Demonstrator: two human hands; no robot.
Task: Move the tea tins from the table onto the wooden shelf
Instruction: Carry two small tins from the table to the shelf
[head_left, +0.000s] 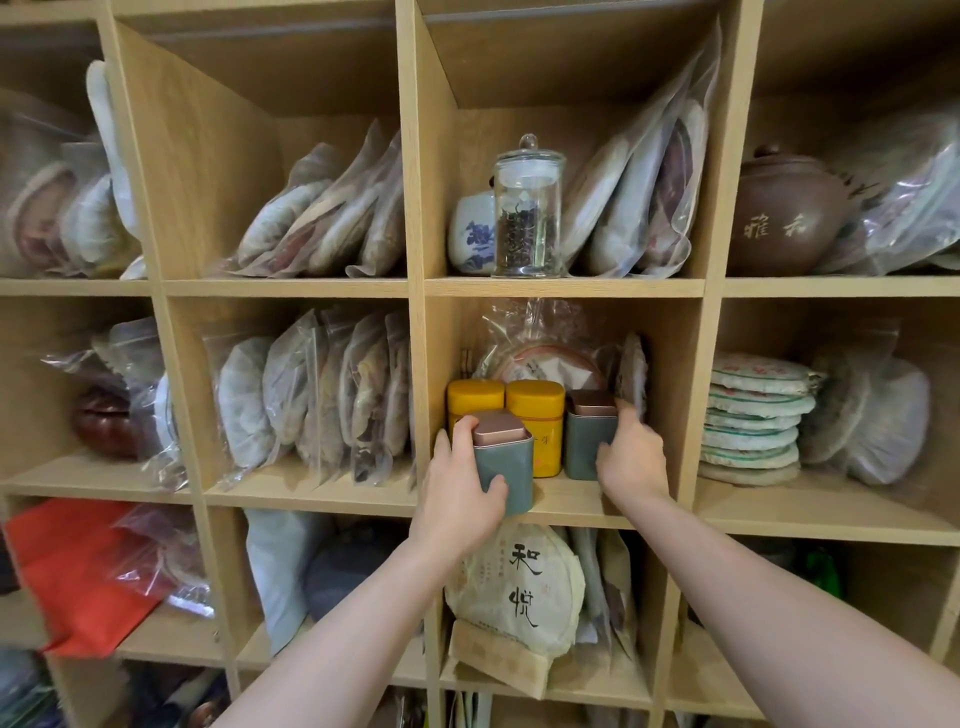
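Note:
Both my hands reach into the middle compartment of the wooden shelf (571, 512). My left hand (457, 488) grips a grey-green tea tin with a copper lid (511, 467) at the compartment's front edge. My right hand (631, 457) holds a second grey-green tin (587, 441) standing further in, on the right. Behind and between them stand two yellow tins (535, 410), side by side. Wrapped tea cakes (550, 364) lean at the back of the compartment.
Neighbouring compartments hold bagged tea cakes (322, 395), a stack of round cakes (753, 415), a glass jar of leaves (527, 208), a blue-and-white cup (470, 234) and a brown clay pot (784, 213). Below sits a large wrapped cake (519, 587); red paper (72, 566) lies lower left.

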